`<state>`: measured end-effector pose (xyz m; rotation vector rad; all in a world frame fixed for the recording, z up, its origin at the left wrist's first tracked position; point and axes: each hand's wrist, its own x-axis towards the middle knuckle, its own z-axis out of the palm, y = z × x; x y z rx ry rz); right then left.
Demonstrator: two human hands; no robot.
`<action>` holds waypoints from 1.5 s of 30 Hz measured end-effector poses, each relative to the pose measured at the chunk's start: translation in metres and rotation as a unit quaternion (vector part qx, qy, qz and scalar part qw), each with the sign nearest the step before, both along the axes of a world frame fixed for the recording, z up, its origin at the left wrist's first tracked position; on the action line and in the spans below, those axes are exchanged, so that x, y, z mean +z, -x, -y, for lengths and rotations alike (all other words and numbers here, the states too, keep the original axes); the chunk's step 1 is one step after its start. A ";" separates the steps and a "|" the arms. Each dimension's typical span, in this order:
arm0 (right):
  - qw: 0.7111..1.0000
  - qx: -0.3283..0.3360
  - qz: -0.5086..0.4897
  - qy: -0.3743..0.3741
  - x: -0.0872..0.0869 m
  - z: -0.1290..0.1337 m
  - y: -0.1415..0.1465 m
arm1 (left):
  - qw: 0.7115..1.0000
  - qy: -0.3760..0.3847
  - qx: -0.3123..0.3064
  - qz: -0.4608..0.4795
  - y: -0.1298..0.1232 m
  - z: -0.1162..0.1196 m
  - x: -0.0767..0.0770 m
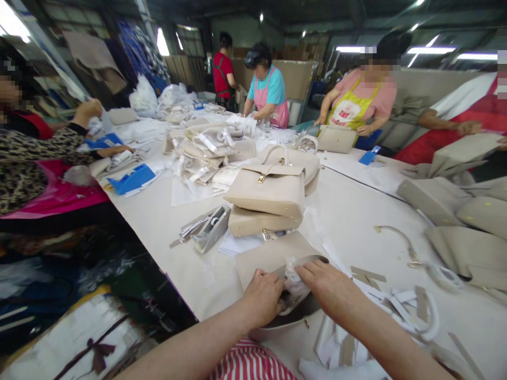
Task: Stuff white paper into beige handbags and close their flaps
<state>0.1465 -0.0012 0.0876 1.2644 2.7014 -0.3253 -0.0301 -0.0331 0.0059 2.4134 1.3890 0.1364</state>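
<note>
A beige handbag [273, 253] lies in front of me with its flap folded away and its mouth facing me. My left hand [264, 296] is closed at the left side of the opening, its fingertips partly hidden inside. My right hand [322, 282] bends over the opposite rim, fingers closed on the edge. Between both hands, crumpled clear plastic [295, 279] pokes out of the dark opening. Just beyond, two beige handbags [265, 192] with gold clasps are stacked. To their left stands a grey open pouch [213, 229] holding a dark item and strips.
White and beige scraps [396, 306] and a strap with gold ends [400, 237] lie on the right. More handbags [455, 253] crowd the right side. Wrapped parts [209, 142] are heaped farther back. Blue holders [132, 179] sit near the left edge. Several co-workers stand around the table.
</note>
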 end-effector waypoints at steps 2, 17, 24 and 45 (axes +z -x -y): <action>1.000 0.007 -0.017 -0.015 0.007 -0.004 0.000 | 1.000 0.002 0.011 0.007 0.001 0.000 0.000; 0.945 -0.130 -0.273 0.124 -0.028 -0.011 -0.021 | 0.998 0.057 0.013 0.031 0.004 -0.003 0.003; 0.953 -0.196 -0.222 -0.069 -0.070 -0.006 -0.012 | 0.997 0.050 0.022 0.057 0.004 0.001 0.004; 0.997 -0.030 -0.028 -0.061 -0.078 0.049 0.007 | 0.999 0.003 0.047 -0.020 0.004 0.005 0.001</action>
